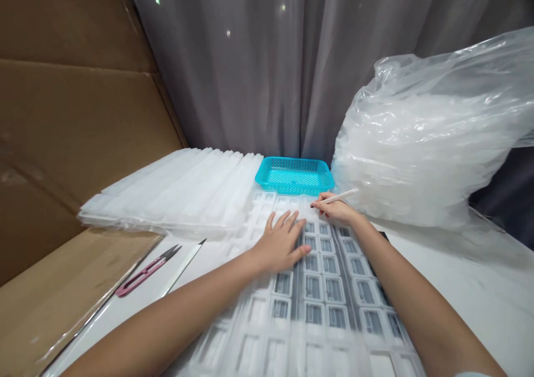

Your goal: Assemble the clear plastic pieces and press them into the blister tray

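In the head view, my left hand (281,243) lies palm down with its fingers spread wide, gripping nothing and resting on the clear pocketed tray (329,274). My right hand (334,209) has its fingers closed around a slim white tool (342,195), pinched near its dark tip. That tip is at the tray's far end; whether it touches the plastic I cannot tell.

The tray runs along the middle of the white worktop (471,277), from near the far edge towards me and out at the bottom of view. Dark grey shows through many of its pockets in the middle and on the right; the nearest rows look white.

Just beyond the tray, by the worktop's far edge, I have a blue basket (294,191) with perforated walls. A stack of white trays (175,191) fills the far left corner, and a clear plastic bag (417,149), bulging with white contents, takes up the far right.

Left of my left forearm lie pink-handled snips (144,274) and a second slim tool (183,267) with a dark point. A flat cardboard sheet (79,288) covers the left side, below a tall cardboard wall (75,127). A grey curtain (233,71) hangs behind the far edge.
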`<action>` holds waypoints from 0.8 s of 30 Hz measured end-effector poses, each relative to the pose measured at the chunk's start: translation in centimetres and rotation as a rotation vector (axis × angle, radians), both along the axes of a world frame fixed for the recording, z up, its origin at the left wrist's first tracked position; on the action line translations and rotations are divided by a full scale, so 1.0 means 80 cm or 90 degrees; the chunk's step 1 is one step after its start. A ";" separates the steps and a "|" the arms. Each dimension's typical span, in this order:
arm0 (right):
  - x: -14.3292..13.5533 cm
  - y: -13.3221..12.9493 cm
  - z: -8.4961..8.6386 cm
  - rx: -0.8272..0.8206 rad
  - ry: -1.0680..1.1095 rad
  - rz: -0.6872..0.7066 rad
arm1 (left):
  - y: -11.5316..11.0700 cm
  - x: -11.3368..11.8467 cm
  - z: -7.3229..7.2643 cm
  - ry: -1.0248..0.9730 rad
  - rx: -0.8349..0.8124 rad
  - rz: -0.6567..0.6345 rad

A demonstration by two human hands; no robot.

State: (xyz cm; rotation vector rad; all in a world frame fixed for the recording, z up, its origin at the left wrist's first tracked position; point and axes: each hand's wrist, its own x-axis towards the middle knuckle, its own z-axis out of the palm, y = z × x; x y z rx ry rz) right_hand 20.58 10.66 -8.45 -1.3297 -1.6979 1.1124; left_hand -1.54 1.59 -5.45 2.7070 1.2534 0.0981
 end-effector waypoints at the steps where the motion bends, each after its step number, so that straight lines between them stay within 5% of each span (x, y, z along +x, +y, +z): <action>1: 0.001 -0.002 -0.002 0.000 -0.001 -0.006 | 0.004 -0.001 -0.001 0.017 -0.012 0.026; 24: -0.009 -0.016 0.016 0.140 -0.255 0.016 | 0.004 -0.002 0.002 0.068 -0.080 0.060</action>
